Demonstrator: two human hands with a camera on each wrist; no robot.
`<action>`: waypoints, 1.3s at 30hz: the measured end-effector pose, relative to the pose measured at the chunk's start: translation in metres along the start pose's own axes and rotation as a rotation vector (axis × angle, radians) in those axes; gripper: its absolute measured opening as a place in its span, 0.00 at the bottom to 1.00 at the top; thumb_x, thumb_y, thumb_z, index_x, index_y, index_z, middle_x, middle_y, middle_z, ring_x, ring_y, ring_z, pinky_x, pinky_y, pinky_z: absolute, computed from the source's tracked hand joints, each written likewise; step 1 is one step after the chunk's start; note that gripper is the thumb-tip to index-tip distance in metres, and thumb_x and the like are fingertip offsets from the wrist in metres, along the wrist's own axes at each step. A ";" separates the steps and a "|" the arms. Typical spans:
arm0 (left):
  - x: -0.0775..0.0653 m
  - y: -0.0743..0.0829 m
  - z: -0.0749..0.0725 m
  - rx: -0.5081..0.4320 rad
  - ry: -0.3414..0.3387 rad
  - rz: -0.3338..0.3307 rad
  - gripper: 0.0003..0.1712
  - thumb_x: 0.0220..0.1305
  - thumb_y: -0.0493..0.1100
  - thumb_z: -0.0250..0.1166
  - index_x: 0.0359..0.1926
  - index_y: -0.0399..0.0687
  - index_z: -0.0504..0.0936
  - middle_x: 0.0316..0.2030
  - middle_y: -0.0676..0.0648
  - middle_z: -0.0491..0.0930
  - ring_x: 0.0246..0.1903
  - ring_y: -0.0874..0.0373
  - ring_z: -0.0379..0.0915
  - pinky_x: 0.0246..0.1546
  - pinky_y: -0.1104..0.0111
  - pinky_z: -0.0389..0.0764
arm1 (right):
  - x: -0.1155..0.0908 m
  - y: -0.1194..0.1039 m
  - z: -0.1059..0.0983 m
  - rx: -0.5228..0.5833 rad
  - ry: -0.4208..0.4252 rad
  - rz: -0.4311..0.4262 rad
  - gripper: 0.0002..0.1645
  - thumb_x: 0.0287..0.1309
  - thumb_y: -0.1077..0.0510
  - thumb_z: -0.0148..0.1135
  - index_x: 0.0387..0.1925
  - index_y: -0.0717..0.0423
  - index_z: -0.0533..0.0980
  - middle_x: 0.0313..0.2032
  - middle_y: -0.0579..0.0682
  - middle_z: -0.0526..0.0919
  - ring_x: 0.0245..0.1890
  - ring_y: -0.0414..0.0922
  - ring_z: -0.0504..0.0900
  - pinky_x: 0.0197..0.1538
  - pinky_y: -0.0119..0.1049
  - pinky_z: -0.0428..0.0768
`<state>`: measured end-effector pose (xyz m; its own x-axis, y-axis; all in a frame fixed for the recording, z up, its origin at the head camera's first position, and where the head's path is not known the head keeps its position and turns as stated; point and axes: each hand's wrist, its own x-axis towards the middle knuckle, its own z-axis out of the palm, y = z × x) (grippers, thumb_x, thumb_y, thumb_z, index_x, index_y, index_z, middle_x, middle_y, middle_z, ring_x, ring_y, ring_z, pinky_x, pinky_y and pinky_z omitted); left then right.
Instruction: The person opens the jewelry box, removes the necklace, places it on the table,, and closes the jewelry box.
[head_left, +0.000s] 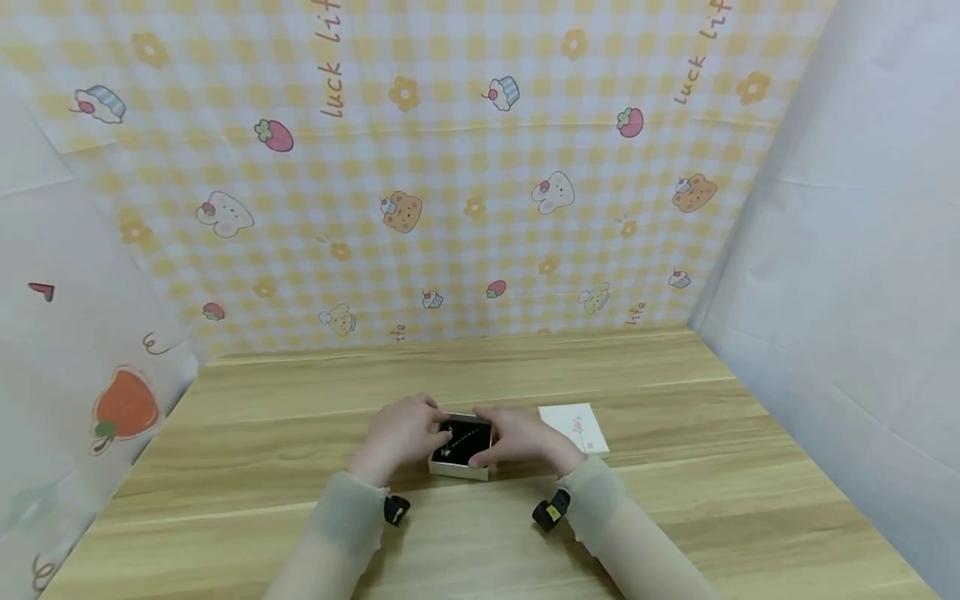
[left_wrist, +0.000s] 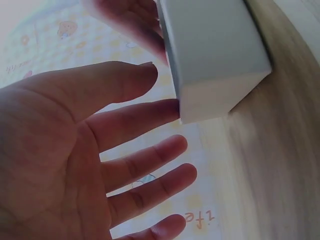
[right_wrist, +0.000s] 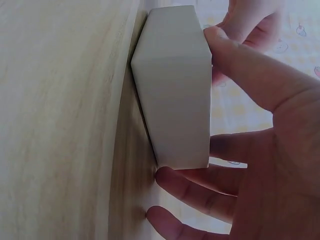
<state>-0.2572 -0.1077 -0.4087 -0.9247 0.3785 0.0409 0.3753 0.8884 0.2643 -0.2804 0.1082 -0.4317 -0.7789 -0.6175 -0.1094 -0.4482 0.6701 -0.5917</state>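
A small white jewelry box (head_left: pixel 459 472) stands uncovered on the table, its inside lined in black. Across the lining lies a fine chain (head_left: pixel 467 439) with a small shiny charm at the left. My left hand (head_left: pixel 397 429) is at the box's left side, fingers spread; in the left wrist view its index fingertip is right at the rim and the thumb is apart from it. My right hand (head_left: pixel 521 437) holds the box from the right, thumb (right_wrist: pixel 220 42) on the near rim and fingers around the far end. The box's inside is hidden in both wrist views.
A flat white lid (head_left: pixel 573 429) with pink lettering lies on the wooden table (head_left: pixel 675 500), right of the box and partly behind my right wrist. A yellow checked cloth (head_left: pixel 465 167) hangs at the back, with pale walls on both sides.
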 end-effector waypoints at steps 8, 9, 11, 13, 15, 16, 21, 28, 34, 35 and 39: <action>0.003 0.004 0.003 0.051 -0.021 0.010 0.21 0.61 0.55 0.66 0.50 0.48 0.85 0.44 0.47 0.80 0.42 0.49 0.76 0.41 0.52 0.78 | 0.001 0.004 -0.003 0.056 -0.039 0.045 0.61 0.43 0.41 0.77 0.73 0.58 0.57 0.45 0.48 0.78 0.32 0.40 0.75 0.40 0.35 0.75; 0.003 0.005 0.004 0.061 -0.024 0.003 0.22 0.61 0.55 0.66 0.49 0.48 0.85 0.42 0.47 0.80 0.41 0.49 0.76 0.39 0.53 0.79 | 0.002 0.004 -0.004 0.095 -0.051 0.055 0.61 0.42 0.43 0.77 0.73 0.58 0.56 0.40 0.46 0.79 0.31 0.40 0.76 0.40 0.35 0.75; 0.003 0.007 0.005 0.075 -0.027 -0.011 0.22 0.61 0.57 0.65 0.48 0.48 0.86 0.40 0.47 0.80 0.39 0.50 0.76 0.37 0.53 0.79 | 0.004 0.005 -0.007 0.152 -0.075 0.066 0.60 0.42 0.48 0.78 0.73 0.58 0.56 0.32 0.46 0.80 0.30 0.39 0.76 0.43 0.36 0.75; 0.003 0.009 0.006 0.086 -0.027 -0.030 0.22 0.61 0.58 0.64 0.47 0.48 0.86 0.39 0.46 0.79 0.37 0.50 0.76 0.35 0.53 0.79 | 0.006 0.007 -0.009 0.192 -0.097 0.075 0.60 0.42 0.52 0.79 0.73 0.57 0.56 0.28 0.47 0.81 0.29 0.40 0.77 0.47 0.37 0.74; 0.004 0.011 0.008 0.097 -0.024 -0.048 0.21 0.61 0.57 0.64 0.44 0.47 0.86 0.37 0.46 0.78 0.35 0.50 0.75 0.34 0.54 0.78 | 0.009 0.008 -0.012 0.208 -0.115 0.077 0.59 0.42 0.54 0.79 0.73 0.56 0.56 0.29 0.50 0.81 0.31 0.42 0.77 0.51 0.39 0.73; 0.004 0.012 0.009 0.104 -0.023 -0.056 0.19 0.61 0.56 0.64 0.42 0.47 0.87 0.36 0.45 0.78 0.35 0.50 0.74 0.34 0.54 0.78 | 0.010 0.009 -0.013 0.205 -0.119 0.075 0.59 0.42 0.54 0.79 0.73 0.55 0.56 0.34 0.50 0.82 0.35 0.42 0.77 0.54 0.40 0.72; 0.006 0.016 0.013 0.146 -0.029 -0.087 0.15 0.58 0.53 0.65 0.35 0.45 0.85 0.33 0.46 0.75 0.33 0.52 0.72 0.33 0.55 0.76 | 0.013 0.013 -0.014 0.211 -0.120 0.075 0.57 0.43 0.53 0.78 0.73 0.52 0.58 0.64 0.50 0.70 0.63 0.46 0.66 0.66 0.47 0.63; 0.011 0.010 0.017 0.089 -0.073 -0.104 0.17 0.51 0.54 0.68 0.33 0.44 0.84 0.35 0.45 0.74 0.30 0.52 0.70 0.29 0.55 0.77 | 0.016 0.014 -0.011 0.211 -0.103 0.046 0.57 0.42 0.54 0.78 0.72 0.54 0.59 0.68 0.50 0.64 0.68 0.49 0.60 0.68 0.49 0.60; 0.014 0.002 0.020 0.014 -0.105 -0.104 0.16 0.50 0.54 0.68 0.28 0.46 0.80 0.33 0.47 0.72 0.25 0.54 0.67 0.23 0.60 0.73 | 0.017 0.012 -0.010 0.231 -0.113 0.037 0.57 0.42 0.54 0.78 0.72 0.54 0.59 0.67 0.50 0.66 0.67 0.49 0.62 0.67 0.49 0.60; 0.014 0.000 0.020 0.006 -0.106 -0.102 0.17 0.50 0.54 0.68 0.30 0.45 0.80 0.32 0.47 0.71 0.25 0.54 0.67 0.23 0.60 0.73 | 0.017 0.011 -0.010 0.234 -0.114 0.040 0.57 0.42 0.53 0.79 0.72 0.54 0.59 0.67 0.50 0.66 0.66 0.49 0.62 0.67 0.50 0.61; 0.015 -0.004 0.020 0.006 -0.110 -0.093 0.23 0.51 0.56 0.68 0.40 0.42 0.82 0.33 0.47 0.72 0.26 0.54 0.67 0.25 0.59 0.74 | 0.018 0.010 -0.010 0.231 -0.113 0.057 0.57 0.42 0.52 0.78 0.72 0.52 0.59 0.67 0.50 0.66 0.66 0.49 0.63 0.67 0.51 0.61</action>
<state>-0.2714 -0.1005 -0.4286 -0.9430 0.3205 -0.0891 0.2893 0.9224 0.2559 -0.3034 0.1087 -0.4315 -0.7405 -0.6321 -0.2283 -0.2827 0.6011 -0.7475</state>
